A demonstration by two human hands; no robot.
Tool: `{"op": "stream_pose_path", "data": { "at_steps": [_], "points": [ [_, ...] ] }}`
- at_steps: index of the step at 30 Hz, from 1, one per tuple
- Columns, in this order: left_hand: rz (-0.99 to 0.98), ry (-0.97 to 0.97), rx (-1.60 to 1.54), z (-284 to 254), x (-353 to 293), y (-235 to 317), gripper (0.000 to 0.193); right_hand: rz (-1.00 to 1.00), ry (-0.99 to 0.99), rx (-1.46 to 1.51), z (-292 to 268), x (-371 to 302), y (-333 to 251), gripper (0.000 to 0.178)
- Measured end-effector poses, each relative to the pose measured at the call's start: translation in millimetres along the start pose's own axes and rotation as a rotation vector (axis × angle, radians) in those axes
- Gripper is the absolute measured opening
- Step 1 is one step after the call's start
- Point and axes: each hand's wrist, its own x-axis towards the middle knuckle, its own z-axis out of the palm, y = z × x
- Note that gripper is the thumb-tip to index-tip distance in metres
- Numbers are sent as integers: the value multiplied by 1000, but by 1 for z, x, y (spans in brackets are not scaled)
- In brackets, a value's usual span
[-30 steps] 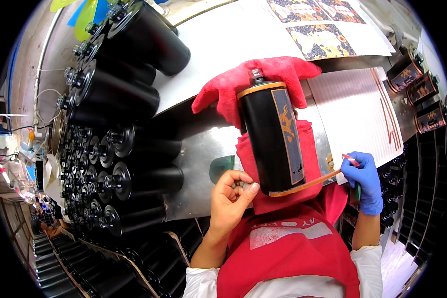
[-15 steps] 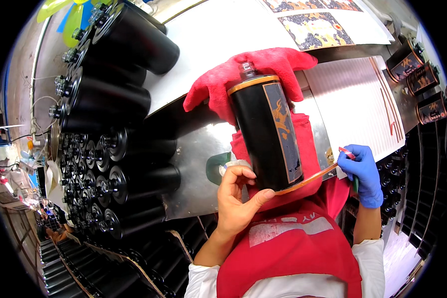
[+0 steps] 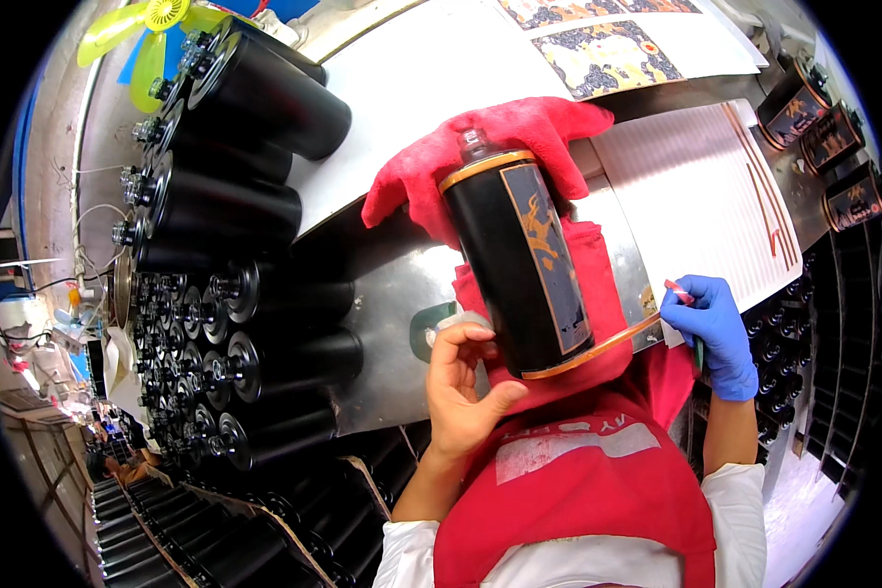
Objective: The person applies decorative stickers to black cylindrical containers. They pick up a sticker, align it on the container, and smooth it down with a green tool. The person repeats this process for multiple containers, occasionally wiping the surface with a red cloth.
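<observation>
A black bottle (image 3: 508, 279) with a clear neck lies on a red cloth (image 3: 431, 181), its neck pointing away from me. It bears a grey decorated panel, and a gold band circles its shoulder. A gold strip (image 3: 598, 350) lies along the bottle's base edge and runs off to the right. My right hand (image 3: 710, 333), in a blue glove, is closed on the strip's free end. A red-and-white piece and something green also show at that glove; what they are I cannot tell. Bare, my left hand (image 3: 464, 392) is open beside the base, thumb and fingers apart.
Plain black bottles (image 3: 274, 88) crowd the left side, with more on racks below. A white lined sheet (image 3: 691, 206) with several brown-gold strips lies at right. Decorated bottles (image 3: 792, 108) stand beyond it. Printed sheets (image 3: 608, 59) lie at the back; a yellow-green fan (image 3: 157, 39) is far left.
My left thumb has come away from the strip at the bottle's base, and the hand has opened. My right hand still holds the strip's end. The whole view has shifted slightly.
</observation>
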Motion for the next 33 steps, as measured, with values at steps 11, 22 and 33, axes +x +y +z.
{"op": "stream_pose_path", "data": {
  "at_steps": [11,22,33],
  "points": [
    [-119,21,0,-8,6,3,62,75,-48,23,-11,3,4,15],
    [450,-175,986,24,15,-3,99,73,-85,111,-14,10,17,15],
    [447,-108,1006,21,13,12,121,93,-146,176,2,6,19,9]
  ]
}}
